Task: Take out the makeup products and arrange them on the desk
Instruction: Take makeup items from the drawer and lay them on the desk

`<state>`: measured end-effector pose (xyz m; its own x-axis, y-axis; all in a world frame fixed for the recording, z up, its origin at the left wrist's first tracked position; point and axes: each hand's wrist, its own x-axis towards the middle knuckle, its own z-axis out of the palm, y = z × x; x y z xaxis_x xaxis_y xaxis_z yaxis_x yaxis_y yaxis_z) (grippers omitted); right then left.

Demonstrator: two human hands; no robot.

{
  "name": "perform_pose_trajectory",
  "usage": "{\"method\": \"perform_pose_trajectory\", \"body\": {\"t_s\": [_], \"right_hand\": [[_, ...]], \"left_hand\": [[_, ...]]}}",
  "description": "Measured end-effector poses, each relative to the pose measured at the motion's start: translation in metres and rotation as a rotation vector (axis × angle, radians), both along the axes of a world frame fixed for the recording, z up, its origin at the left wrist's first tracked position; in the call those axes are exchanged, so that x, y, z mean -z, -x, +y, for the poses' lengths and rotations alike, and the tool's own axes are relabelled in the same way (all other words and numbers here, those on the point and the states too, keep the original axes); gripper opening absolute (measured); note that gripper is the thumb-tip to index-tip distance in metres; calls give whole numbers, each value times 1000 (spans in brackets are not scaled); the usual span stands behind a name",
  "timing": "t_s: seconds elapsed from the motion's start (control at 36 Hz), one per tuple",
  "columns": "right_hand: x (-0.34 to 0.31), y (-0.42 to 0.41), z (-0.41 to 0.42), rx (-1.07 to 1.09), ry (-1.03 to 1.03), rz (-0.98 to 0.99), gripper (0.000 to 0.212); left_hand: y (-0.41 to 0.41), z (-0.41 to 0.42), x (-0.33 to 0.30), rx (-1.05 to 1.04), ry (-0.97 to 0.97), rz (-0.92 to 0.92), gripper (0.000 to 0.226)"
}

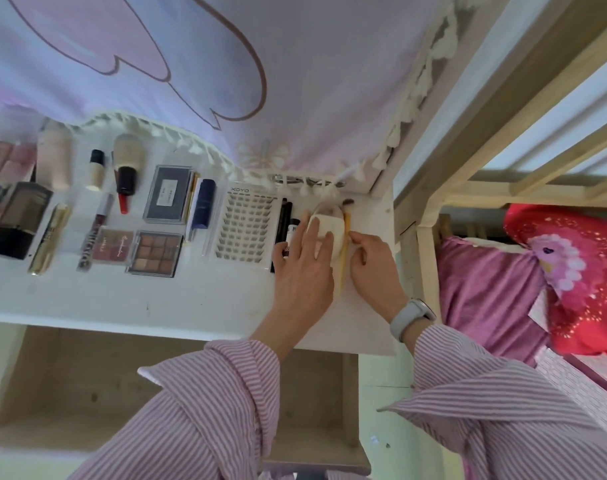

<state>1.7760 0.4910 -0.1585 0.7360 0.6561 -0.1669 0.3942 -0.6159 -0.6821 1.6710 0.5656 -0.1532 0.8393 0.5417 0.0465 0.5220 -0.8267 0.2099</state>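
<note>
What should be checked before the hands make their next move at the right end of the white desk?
1. Left hand contact: fingers lie flat on the white rounded sponge case. Ok.
2. Right hand contact: fingertips touch the yellow-handled thin brush beside the case. Ok.
3. Brush alignment: roughly parallel to the black tubes left of the case. Ok.
4. Edge margin: bare white desk remains to the right of the brush. Ok.
5. Clear lash tray undisturbed, lying flat. Ok.
6. Whether the right hand grips the brush: cannot tell.
</note>
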Motion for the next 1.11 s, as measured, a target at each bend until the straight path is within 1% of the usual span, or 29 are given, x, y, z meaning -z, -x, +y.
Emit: {"method": "perform_pose_trajectory", "body": {"t_s": [0.17, 0.25, 0.31, 0.36, 0.42, 0.5, 0.58, 0.67, 0.72, 0.78, 0.83, 0.89, 0.92, 0.97, 1.11], "right_hand": [[-5, 7, -5, 22, 66, -39, 40], [-6, 23, -15, 23, 51, -110, 38], [-7, 43, -23, 28, 14, -188, 36], [-11, 72, -32, 47, -64, -248, 33], [-11, 109, -45, 21, -138, -316, 32], [-1, 174, -63, -129, -136, -341, 35], [19, 237, -78, -332, -99, -381, 30], [48, 289, -86, -530, 37, -461, 29], [66, 310, -86, -579, 158, -510, 32], [78, 318, -82, -527, 201, -589, 26], [87, 320, -78, -462, 172, -690, 16], [93, 322, -77, -424, 126, -771, 11], [96, 322, -77, -411, 102, -792, 10], [99, 323, -77, -394, 55, -812, 15], [102, 322, -71, -349, -18, -858, 13]], "left_hand": [[42, -1, -11, -30, -7, -148, 52], [77, -2, -15, -51, -3, -219, 48], [108, -3, -13, -57, 1, -227, 45], [144, -4, -8, -79, 7, -194, 41], [183, -3, 1, -111, 20, -163, 35], [244, -1, 17, -128, 34, -146, 32], [303, -2, 34, -119, -5, -127, 28], [355, 1, 58, -74, -29, -71, 31], [378, 6, 75, -19, -46, -22, 34], [389, 12, 92, 24, -84, -16, 32], [391, 19, 105, 36, -118, -64, 25], [389, 23, 115, 39, -152, -123, 24], [388, 24, 118, 42, -173, -148, 27], [388, 25, 122, 41, -204, -193, 30], [383, 36, 126, 70, -255, -254, 28]]}}
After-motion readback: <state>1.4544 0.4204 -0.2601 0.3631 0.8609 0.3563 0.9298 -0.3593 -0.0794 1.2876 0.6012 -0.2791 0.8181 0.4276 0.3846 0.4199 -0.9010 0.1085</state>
